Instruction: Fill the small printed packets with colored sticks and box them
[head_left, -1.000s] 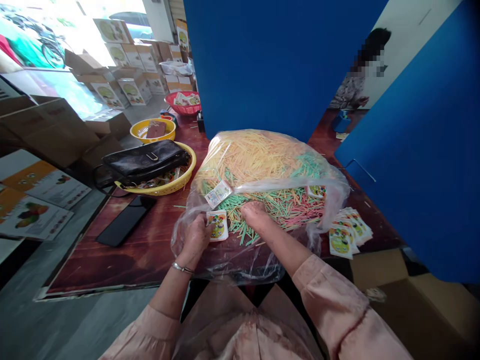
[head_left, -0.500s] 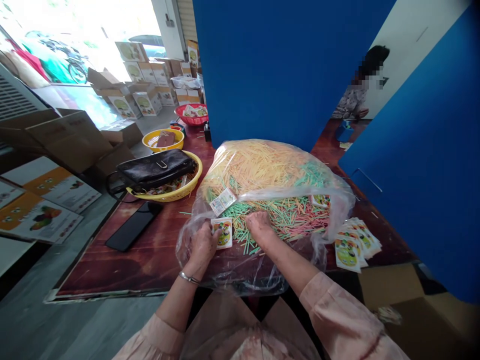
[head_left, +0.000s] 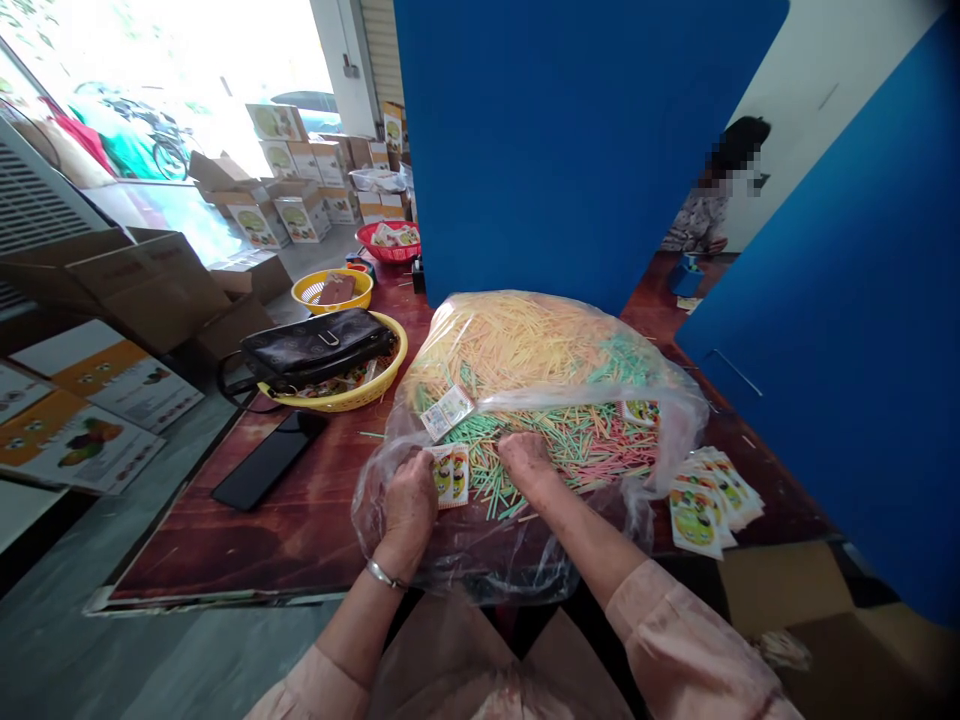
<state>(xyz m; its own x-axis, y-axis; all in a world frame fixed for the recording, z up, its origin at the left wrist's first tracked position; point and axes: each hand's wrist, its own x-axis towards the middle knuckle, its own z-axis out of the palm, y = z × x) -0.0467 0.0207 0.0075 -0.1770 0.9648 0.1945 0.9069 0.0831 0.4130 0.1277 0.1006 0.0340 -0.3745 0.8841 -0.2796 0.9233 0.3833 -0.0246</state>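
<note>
A large clear plastic bag (head_left: 525, 345) full of thin colored sticks lies open towards me on the dark red table (head_left: 300, 550). My left hand (head_left: 412, 497) is closed on the left edge of a printed packet (head_left: 451, 476) at the bag's mouth. Among the green and pink sticks (head_left: 559, 445), my right hand (head_left: 525, 458) has its fingers curled down; what they hold, if anything, is hidden. A white packet (head_left: 447, 412) rests on the bag, and another packet (head_left: 641, 412) shows at its right side. Several packets (head_left: 709, 503) lie fanned out right of the bag.
On the left are a black phone (head_left: 268, 462), a yellow basket (head_left: 352, 398) under a black handbag (head_left: 315, 348), a smaller yellow basket (head_left: 307, 291) and a red basket (head_left: 390, 251). Blue panels (head_left: 525, 150) stand behind. A person (head_left: 701, 215) is beyond, at right.
The view has tilted slightly upward. The packet at my left hand has turned or shifted a little, and now shows two printed panels. My right hand stays in the sticks.
</note>
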